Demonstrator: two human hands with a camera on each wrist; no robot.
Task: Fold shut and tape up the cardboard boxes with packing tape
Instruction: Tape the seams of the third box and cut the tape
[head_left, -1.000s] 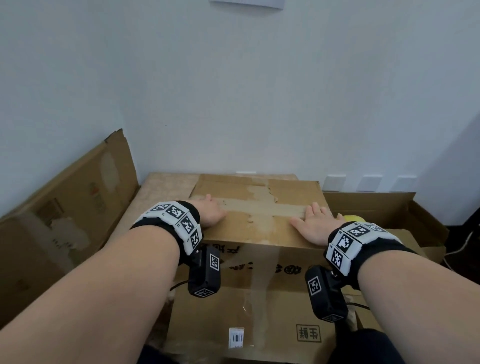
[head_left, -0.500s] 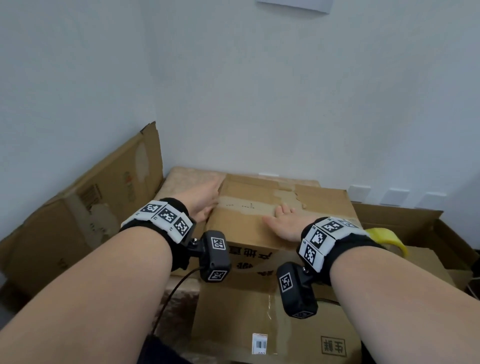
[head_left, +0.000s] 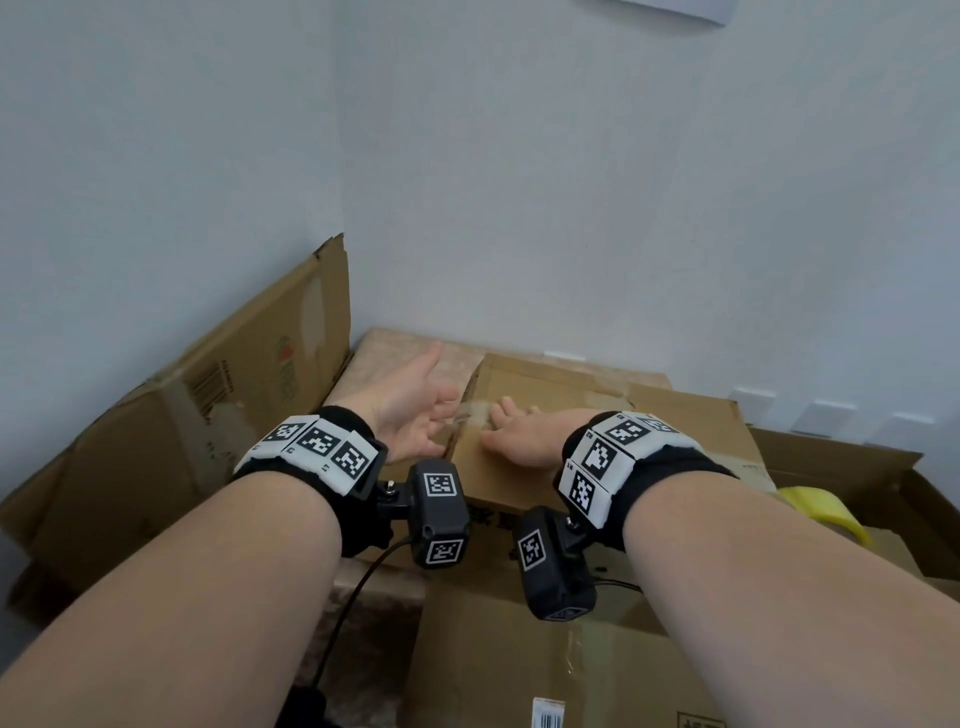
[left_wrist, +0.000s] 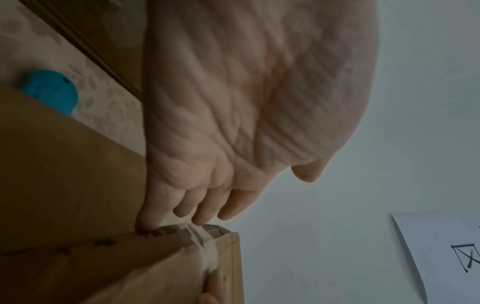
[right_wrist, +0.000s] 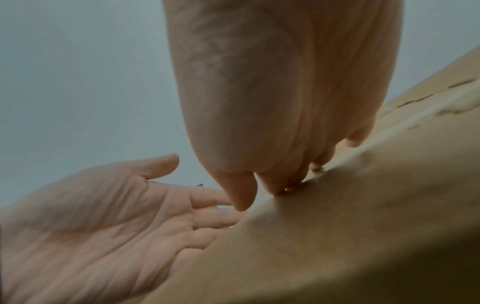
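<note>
A closed cardboard box (head_left: 597, 415) lies on a bigger box (head_left: 519, 665), with a clear tape strip (head_left: 470, 410) running across its top and over its left edge. My right hand (head_left: 519, 436) lies flat on the top near that left edge, fingertips (right_wrist: 272, 185) pressing on the cardboard (right_wrist: 337, 226). My left hand (head_left: 415, 410) is beside the box's left end, palm turned up and fingers straight. Its fingertips (left_wrist: 197, 218) touch the taped corner (left_wrist: 205, 246). Neither hand holds anything.
A flattened cardboard box (head_left: 208, 415) leans on the left wall. An open box (head_left: 857, 467) stands at the right with a yellow tape roll (head_left: 826, 509) at its near side. A blue object (left_wrist: 49, 90) lies on the patterned surface to the left.
Both hands have slid left along the tape strip. The left hand came off the top and now stands at the box's left end, palm up. The head view has turned left.
</note>
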